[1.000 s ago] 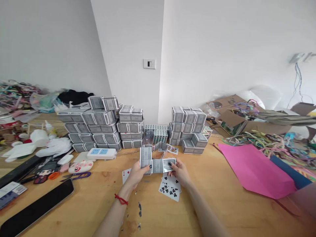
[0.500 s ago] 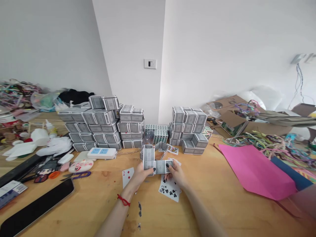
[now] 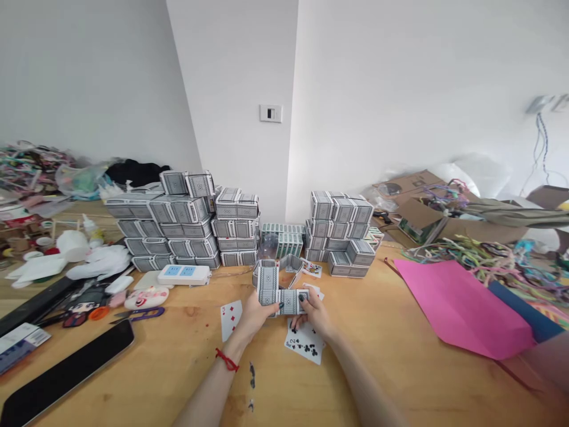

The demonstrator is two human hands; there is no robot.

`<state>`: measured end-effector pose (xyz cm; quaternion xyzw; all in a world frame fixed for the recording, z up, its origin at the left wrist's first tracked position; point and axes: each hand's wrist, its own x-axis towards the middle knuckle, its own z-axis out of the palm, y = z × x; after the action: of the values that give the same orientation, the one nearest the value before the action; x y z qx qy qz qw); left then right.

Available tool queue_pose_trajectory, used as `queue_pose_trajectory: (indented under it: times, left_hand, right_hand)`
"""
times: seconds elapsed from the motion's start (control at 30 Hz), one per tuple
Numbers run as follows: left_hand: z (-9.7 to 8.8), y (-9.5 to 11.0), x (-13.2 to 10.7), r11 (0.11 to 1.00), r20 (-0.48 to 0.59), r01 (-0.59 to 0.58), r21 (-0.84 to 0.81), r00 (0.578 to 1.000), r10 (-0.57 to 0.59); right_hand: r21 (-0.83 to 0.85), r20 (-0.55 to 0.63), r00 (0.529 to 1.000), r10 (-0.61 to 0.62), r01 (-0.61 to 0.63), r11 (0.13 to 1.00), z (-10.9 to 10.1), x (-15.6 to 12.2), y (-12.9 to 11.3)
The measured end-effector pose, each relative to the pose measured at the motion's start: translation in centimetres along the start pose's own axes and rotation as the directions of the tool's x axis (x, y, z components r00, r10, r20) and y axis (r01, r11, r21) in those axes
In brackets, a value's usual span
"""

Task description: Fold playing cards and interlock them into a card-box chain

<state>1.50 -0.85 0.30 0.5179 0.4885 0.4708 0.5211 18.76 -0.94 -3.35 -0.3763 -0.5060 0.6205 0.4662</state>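
Between my hands is a piece made of folded playing cards (image 3: 268, 282), grey patterned backs outward, with an upright part on the left and a low part reaching right. My left hand (image 3: 254, 313) grips it at the lower left corner, thumb across the front. The fingers of my right hand (image 3: 315, 313) are closed on the right end of the low part. Loose club cards (image 3: 306, 347) lie face up under my right hand, and a diamond card (image 3: 230, 317) lies left of my left wrist. Bent cards (image 3: 291, 264) stand just behind the piece.
Stacked card blocks rise at the back left (image 3: 184, 213), centre (image 3: 235, 228) and right (image 3: 342, 225). A power strip (image 3: 184, 274), purple-handled snips (image 3: 144, 314) and a black phone (image 3: 71, 373) lie to the left. Pink paper (image 3: 462, 308) and yarn (image 3: 480, 261) cover the right side.
My left thumb has shifted slightly right along the card piece, and my left wrist moved a little right. My right fingers have adjusted slightly on its end. Both hands keep their hold.
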Motion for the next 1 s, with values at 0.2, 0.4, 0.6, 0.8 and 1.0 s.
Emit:
queue_pose_trajectory:
  times: [0.2, 0.4, 0.6, 0.8, 1.0]
  left_hand:
    - [0.06, 0.06, -0.05, 1.000, 0.010, -0.012, -0.004, 1.000, 0.012]
    - [0.18, 0.31, -0.15, 1.000, 0.008, 0.003, 0.018, 1.000, -0.003]
    - [0.16, 0.04, -0.12, 1.000, 0.015, -0.017, -0.014, 1.000, 0.018]
    - [0.16, -0.06, -0.02, 1.000, -0.009, -0.026, -0.006, 1.000, 0.026]
    - [0.40, 0.09, -0.15, 1.000, -0.002, -0.012, -0.008, 1.000, 0.012]
  right_hand:
    - [0.013, 0.020, 0.999, 0.026, -0.026, 1.000, -0.08, 0.12, 0.16]
    - [-0.030, 0.036, 0.998, 0.043, -0.042, 0.999, -0.03, 0.04, 0.30]
    - [0.002, 0.059, 0.998, 0.031, -0.032, 0.999, 0.21, -0.23, -0.02]
    - [0.019, 0.044, 0.998, 0.049, -0.050, 0.999, 0.37, -0.39, -0.41]
    - [0.031, 0.063, 0.997, 0.049, -0.051, 0.998, 0.42, -0.54, -0.54]
